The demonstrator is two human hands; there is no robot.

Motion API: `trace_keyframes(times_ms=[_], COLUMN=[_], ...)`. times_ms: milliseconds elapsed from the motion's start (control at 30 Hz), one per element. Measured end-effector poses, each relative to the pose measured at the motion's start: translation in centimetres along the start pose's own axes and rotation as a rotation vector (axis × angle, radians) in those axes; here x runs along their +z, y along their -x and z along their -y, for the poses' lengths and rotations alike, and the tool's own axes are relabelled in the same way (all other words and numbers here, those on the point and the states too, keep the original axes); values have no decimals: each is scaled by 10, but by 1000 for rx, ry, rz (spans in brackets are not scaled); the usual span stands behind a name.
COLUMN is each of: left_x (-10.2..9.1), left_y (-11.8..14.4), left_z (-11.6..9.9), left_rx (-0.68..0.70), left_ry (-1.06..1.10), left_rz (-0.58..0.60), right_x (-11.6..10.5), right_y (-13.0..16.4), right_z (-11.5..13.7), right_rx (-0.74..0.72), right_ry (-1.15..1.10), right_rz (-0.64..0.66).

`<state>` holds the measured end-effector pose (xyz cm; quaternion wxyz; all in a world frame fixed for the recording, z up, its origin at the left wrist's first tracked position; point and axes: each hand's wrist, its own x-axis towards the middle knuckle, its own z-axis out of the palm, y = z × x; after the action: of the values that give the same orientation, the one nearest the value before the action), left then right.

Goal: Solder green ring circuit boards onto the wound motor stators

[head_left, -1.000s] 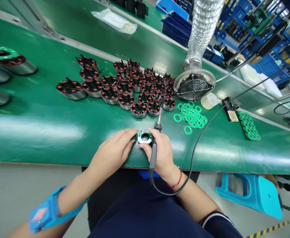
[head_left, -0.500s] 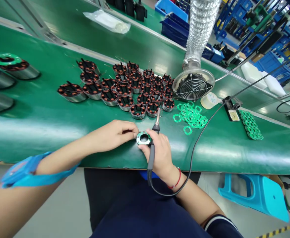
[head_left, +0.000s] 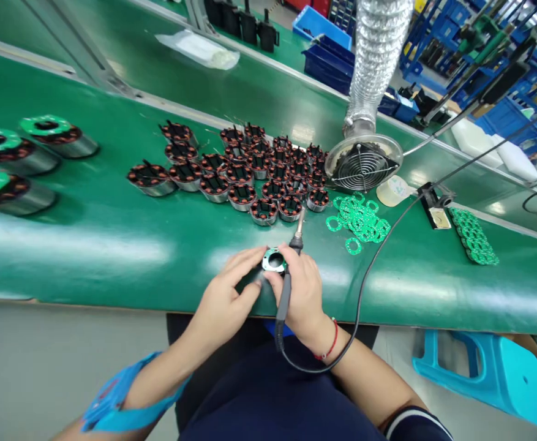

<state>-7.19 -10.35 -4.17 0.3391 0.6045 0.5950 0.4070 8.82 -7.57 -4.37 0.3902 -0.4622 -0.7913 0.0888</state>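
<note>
Near the bench's front edge, a motor stator (head_left: 268, 267) stands with a ring-shaped circuit board on its top. My left hand (head_left: 225, 300) holds its left side, index finger at the back and thumb in front. My right hand (head_left: 302, 288) grips the right side of the stator between thumb and forefinger. Lying across that same hand is a soldering iron (head_left: 285, 297), its tip pointing away from me. Behind my hands sit several wound stators (head_left: 263, 209) with bare tops. Loose green ring boards (head_left: 362, 220) lie in a pile to the right.
A fume extractor (head_left: 362, 165) hangs over the back of the bench. An iron stand (head_left: 435, 205) and a panel of ring boards (head_left: 473, 236) are on the right. Stators with green boards (head_left: 59, 135) stand at far left. The iron's cable (head_left: 357, 306) loops past my right forearm.
My left hand has swung in towards the front, and its fingers have spread around the stator's left side. My right hand still holds the iron and stator. The camera view has shifted slightly left.
</note>
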Motion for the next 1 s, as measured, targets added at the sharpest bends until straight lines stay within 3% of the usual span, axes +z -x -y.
trace_keyframes(times_ms=[167, 300, 367, 467, 533, 567, 600, 667, 767, 867, 1000], left_x=[7, -13, -36, -87, -126, -144, -160, -184, -194, -175, -117], left_y=[-8, -24, -32, -43, -49, -51, -53, -54, -46, -29, -4], left_z=[2, 15, 26, 44, 56, 61, 66, 73, 76, 66, 44], left_rx=[98, 176, 163, 146, 9, -122, -229, -307, -298, -210, 118], left_ry=[-88, -285, -373, -532, -638, -691, -724, -734, -715, -669, -446], left_rz=[50, -41, -214, -572, -742, -765, -740, -677, -585, -406, -52], right_x=[-7, -16, -19, -21, -21, -21, -21, -21, -23, -25, -27], right_y=[-3, -3, -1, 1, 0, 0, -1, -2, -3, -1, 0], right_z=[-3, -20, -28, -32, -30, -29, -28, -26, -25, -21, -14], right_rx=[-96, -39, 39, 93, 72, 56, 40, 22, 1, -30, -44], right_ry=[-59, -92, -123, -185, -202, -200, -195, -183, -214, -313, -346], right_rz=[17, -6, -59, -109, -118, -121, -126, -140, -156, -116, 56])
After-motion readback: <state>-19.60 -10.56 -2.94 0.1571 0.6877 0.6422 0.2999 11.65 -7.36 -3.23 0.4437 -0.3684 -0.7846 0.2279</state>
